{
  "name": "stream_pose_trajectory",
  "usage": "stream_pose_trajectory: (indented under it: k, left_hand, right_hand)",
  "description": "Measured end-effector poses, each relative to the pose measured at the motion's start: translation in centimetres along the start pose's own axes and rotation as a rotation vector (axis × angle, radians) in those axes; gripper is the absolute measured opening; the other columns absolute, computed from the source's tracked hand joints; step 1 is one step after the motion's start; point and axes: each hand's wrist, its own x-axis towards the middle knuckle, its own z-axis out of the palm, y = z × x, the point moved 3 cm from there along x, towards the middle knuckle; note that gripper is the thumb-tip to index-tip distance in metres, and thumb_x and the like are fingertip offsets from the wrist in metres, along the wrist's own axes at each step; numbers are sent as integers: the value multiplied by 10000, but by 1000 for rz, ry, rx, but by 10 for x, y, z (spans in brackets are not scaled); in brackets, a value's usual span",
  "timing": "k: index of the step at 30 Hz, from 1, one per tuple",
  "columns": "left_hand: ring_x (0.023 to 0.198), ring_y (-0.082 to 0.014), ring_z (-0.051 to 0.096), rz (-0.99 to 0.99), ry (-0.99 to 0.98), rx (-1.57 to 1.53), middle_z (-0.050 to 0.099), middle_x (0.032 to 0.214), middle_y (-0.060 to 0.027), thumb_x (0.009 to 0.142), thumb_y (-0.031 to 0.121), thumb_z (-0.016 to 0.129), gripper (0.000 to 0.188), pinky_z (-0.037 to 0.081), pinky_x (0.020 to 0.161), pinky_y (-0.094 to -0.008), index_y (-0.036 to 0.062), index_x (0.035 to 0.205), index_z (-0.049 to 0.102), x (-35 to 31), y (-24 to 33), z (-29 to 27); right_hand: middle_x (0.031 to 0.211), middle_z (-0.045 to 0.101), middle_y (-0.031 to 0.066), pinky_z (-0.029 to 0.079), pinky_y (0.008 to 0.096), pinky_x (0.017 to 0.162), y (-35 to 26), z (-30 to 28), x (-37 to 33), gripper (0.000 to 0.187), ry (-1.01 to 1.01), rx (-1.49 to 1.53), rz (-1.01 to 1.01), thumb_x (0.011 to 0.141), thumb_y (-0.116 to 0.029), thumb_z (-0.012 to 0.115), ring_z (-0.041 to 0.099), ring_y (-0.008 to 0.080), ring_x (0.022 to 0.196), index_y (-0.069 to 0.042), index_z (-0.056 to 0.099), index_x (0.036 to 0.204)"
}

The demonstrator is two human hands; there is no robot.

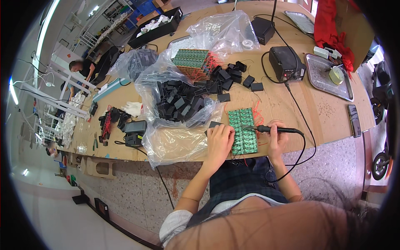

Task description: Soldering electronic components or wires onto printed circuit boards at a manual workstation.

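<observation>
In my right hand [276,139] is a soldering iron [266,129], gripped like a pen with its tip over a green circuit board panel [236,121]. The panel lies flat near the table's front edge, with thin red wires [259,114] along its right side. My left hand [221,141] is closed over a small black plastic case [214,124] at the panel's left edge. Its fingertips touch or nearly touch the board, and most of the case is hidden beneath them.
A clear plastic bag [166,143] spills black cases [179,102] to the left. Behind are stacked circuit boards [191,60] with red wires. A black soldering station [286,63], a metal tray [329,83] and a phone [354,121] are right. The iron's cable [306,143] loops beside my right arm.
</observation>
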Motion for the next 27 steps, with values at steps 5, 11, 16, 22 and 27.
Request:
stream_pose_trajectory:
  k: [5, 11, 16, 22, 27]
  left_hand:
    - [798, -239, 553, -16, 4, 9, 563, 828, -47, 835, 61, 709, 139, 378, 767, -382, 90, 903, 592, -2, -1, 4]
    - [780, -243, 567, -15, 30, -15, 589, 814, -41, 832, 57, 705, 115, 358, 743, -382, 85, 891, 611, -2, -1, 5]
    - [783, -248, 565, -17, 18, -23, 590, 817, -48, 841, 66, 699, 103, 358, 741, -383, 78, 894, 610, -2, 0, 2]
    - [784, -254, 563, 0, 12, -29, 587, 816, -55, 845, 65, 692, 96, 360, 742, -388, 76, 897, 612, -2, 0, 3]
    - [785, -257, 562, 3, 11, -26, 584, 818, -58, 847, 65, 690, 90, 362, 742, -388, 75, 895, 614, -3, -2, 5]
  right_hand:
    - [971, 574, 103, 468, 284, 784, 1, -1, -3, 83, -16, 9, 78, 998, -36, 513, 557, 155, 870, 21, 563, 965]
    - [963, 578, 108, 467, 288, 788, 3, -3, -5, 83, -9, 23, 76, 994, -33, 516, 567, 164, 876, 25, 560, 956]
    - [951, 584, 110, 468, 291, 780, -4, -1, -3, 82, -33, -29, 57, 990, -33, 521, 570, 168, 867, 28, 562, 951]
    - [941, 589, 109, 472, 292, 769, -5, 0, -2, 86, -32, -29, 52, 985, -28, 531, 576, 171, 849, 33, 570, 939]
    - [933, 590, 109, 475, 291, 765, -3, 1, -2, 91, -37, -29, 49, 981, -26, 538, 577, 171, 844, 35, 576, 926]
